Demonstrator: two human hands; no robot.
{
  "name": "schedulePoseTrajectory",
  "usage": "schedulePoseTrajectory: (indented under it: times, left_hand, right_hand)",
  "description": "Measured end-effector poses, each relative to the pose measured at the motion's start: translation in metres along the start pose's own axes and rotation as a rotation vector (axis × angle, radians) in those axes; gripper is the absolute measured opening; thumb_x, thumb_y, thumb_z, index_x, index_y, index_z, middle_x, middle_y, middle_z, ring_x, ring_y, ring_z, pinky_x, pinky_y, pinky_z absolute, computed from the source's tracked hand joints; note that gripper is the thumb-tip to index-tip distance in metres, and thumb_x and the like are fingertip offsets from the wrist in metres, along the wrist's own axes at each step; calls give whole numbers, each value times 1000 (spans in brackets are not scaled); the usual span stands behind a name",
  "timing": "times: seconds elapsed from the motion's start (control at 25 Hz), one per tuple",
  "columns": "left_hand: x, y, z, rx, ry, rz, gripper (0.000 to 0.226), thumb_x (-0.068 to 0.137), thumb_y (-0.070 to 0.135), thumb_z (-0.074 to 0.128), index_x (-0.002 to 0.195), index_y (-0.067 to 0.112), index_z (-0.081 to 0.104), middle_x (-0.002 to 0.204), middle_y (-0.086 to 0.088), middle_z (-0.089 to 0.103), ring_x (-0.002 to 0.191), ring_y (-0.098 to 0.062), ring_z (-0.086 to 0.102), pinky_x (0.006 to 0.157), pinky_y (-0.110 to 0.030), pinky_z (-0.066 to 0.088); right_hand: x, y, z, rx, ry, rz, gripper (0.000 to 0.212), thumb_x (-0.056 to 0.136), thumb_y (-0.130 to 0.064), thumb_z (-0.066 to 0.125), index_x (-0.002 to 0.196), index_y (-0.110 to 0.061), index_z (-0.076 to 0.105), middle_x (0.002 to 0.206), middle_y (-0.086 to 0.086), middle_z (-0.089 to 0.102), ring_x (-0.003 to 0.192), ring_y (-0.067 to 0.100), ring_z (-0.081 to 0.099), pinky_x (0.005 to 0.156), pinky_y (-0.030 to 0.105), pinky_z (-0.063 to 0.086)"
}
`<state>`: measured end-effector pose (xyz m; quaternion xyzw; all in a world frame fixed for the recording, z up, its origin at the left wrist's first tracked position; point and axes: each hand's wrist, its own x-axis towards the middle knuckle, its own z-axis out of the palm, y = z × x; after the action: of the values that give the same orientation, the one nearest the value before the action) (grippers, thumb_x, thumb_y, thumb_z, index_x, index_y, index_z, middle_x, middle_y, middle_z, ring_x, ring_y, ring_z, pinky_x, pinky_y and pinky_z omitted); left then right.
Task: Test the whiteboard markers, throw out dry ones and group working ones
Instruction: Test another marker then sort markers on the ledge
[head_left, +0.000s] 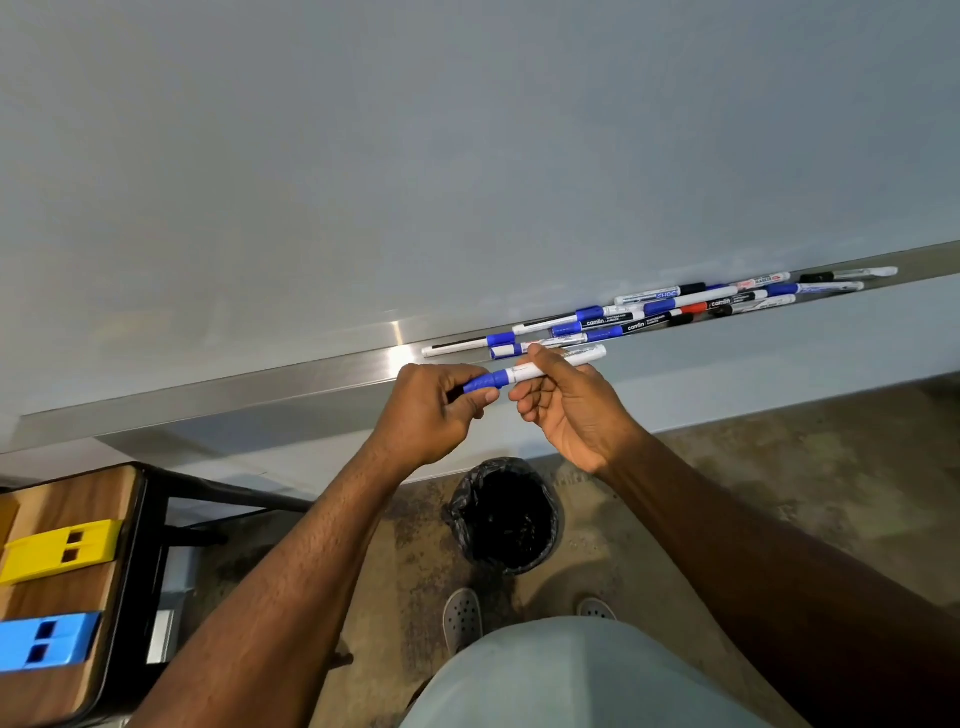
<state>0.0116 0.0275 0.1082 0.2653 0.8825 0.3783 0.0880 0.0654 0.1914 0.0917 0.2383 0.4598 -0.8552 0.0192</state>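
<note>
Left hand (434, 410) curls around blue cap of white-barrelled whiteboard marker (535, 371); right hand (569, 410) pinches its barrel. Roughly a dozen markers (675, 306) on steel ledge (260, 387).

"camlin" in white on black band — marker (594, 322) on tray (260, 387) below whiteboard. Same "camlin" on second marker (636, 326) just beside it, and on third marker (721, 302) further right; smaller white lines next to brand too fine to read. "MARKER" partly legible on red-and-white marker (762, 281) near far end of pile. Blue lettering on white barrel (649, 296) appears upside down — cannot make out. Print on held marker (540, 368) unreadable.
</note>
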Motion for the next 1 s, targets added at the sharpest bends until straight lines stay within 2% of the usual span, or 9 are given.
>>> schedulePoseTrajectory:
  times: [0.16, 0.28, 0.36, 0.44, 0.52, 0.6, 0.68, 0.8, 1.0]
  left_hand:
    - [-1, -7, 6, 221, 102, 253, 19, 89, 22, 67, 100, 8, 73, 72, -3, 70, 58, -15, 55, 59, -23, 42]
    - [1, -16, 10, 298, 127, 299, 21, 87, 21, 68, 104, 8, 72, 80, -4, 72, 67, -18, 59, 63, -24, 42]
    - [-1, -15, 9, 117, 45, 147, 26, 88, 24, 68, 111, 14, 70, 92, 0, 72, 77, -15, 61, 69, -18, 44]
    - [-2, -11, 6, -258, -106, -138, 35, 86, 37, 65, 116, 20, 67, 100, 0, 71, 82, -10, 64, 73, -15, 48]
    - [3, -5, 4, -665, -149, -427, 52, 81, 55, 52, 111, 15, 66, 97, -7, 69, 76, -15, 64, 69, -23, 51]
    - [11, -1, 6, -882, -194, -577, 72, 81, 70, 36, 100, 6, 64, 86, -9, 66, 67, -18, 59, 59, -27, 48]
    - [15, 3, 12, -977, -228, -594, 75, 85, 73, 31, 92, 5, 61, 75, -10, 61, 56, -18, 53, 47, -24, 43]
    - [15, 7, 20, -1123, -183, -605, 70, 86, 71, 41, 77, 4, 59, 67, -14, 57, 46, -22, 49, 35, -21, 37]
    - [15, 20, 24, -1151, -131, -578, 72, 86, 70, 39, 65, 4, 58, 57, -14, 52, 40, -20, 48, 37, -19, 34]
  right_hand:
    - [2, 0, 2, 31, 43, 137, 22, 97, -26, 55, 91, -6, 62, 60, 10, 67, 49, 13, 59, 50, 22, 49]
    - [4, 2, -3, 74, 58, 214, 24, 96, -27, 58, 95, -4, 64, 64, 10, 69, 52, 14, 61, 51, 22, 52]
    - [6, 1, -10, 49, 20, 215, 22, 95, -25, 60, 99, -5, 65, 69, 12, 70, 55, 14, 62, 52, 22, 52]
    - [4, 1, -13, -15, -25, 225, 20, 94, -22, 60, 101, -5, 66, 74, 14, 71, 59, 15, 63, 54, 22, 51]
    - [2, 4, -12, -43, -55, 279, 24, 93, -25, 59, 100, -4, 67, 76, 14, 71, 61, 16, 61, 56, 22, 49]
    - [0, 5, -6, -47, -66, 328, 38, 95, -38, 54, 95, -3, 70, 73, 15, 68, 56, 15, 58, 52, 22, 45]
    - [1, 8, 3, -101, -66, 289, 47, 98, -44, 48, 89, -6, 72, 68, 16, 64, 50, 15, 53, 46, 20, 40]
    - [-1, 13, 14, -129, 4, 135, 56, 102, -39, 43, 60, -16, 72, 68, 23, 59, 44, 16, 45, 38, 20, 33]
    - [-5, 17, 10, -19, 89, 130, 58, 102, -34, 43, 53, -12, 64, 56, 17, 56, 34, 14, 40, 31, 18, 28]
